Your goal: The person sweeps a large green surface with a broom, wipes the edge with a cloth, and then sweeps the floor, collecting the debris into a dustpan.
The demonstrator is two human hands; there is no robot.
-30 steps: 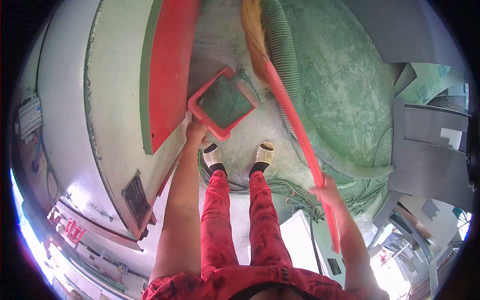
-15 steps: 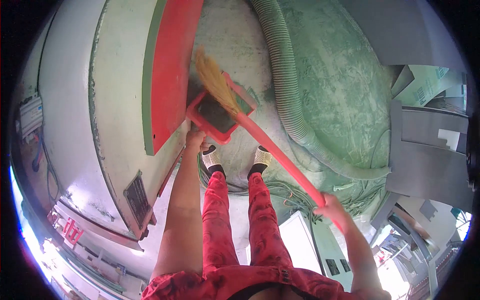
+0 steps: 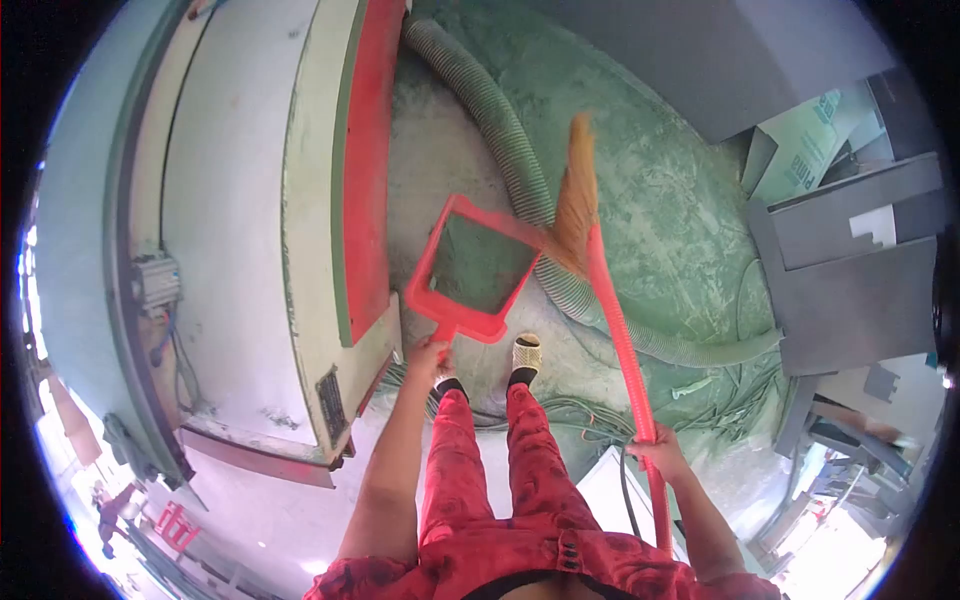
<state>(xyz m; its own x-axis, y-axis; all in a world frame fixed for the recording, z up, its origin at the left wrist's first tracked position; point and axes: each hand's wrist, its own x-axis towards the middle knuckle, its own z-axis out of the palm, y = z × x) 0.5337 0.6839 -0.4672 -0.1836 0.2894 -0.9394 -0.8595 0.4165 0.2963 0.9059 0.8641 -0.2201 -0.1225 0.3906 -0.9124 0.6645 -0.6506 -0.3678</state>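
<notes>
My left hand (image 3: 429,361) is closed round the short handle of a red dustpan (image 3: 496,324), which lies in front of my feet with grey-green dust across its pan. In my right hand (image 3: 659,452) is a broom (image 3: 616,310) with a long red handle, gripped partway down its length. The broom's straw bristles (image 3: 576,205) point away from me, just right of the dustpan, and overlap the ribbed hose in this view.
A thick ribbed hose (image 3: 492,115) curves over the dusty floor (image 3: 660,200). To the left stands a large pale machine with a red panel (image 3: 368,180). Dark sheets (image 3: 850,320) lie at the right. Cables (image 3: 580,415) run near my feet.
The broom has swung right, its bristles moving from over the dustpan to beside it. The dustpan has turned and shifted slightly right, and my view has shifted too.
</notes>
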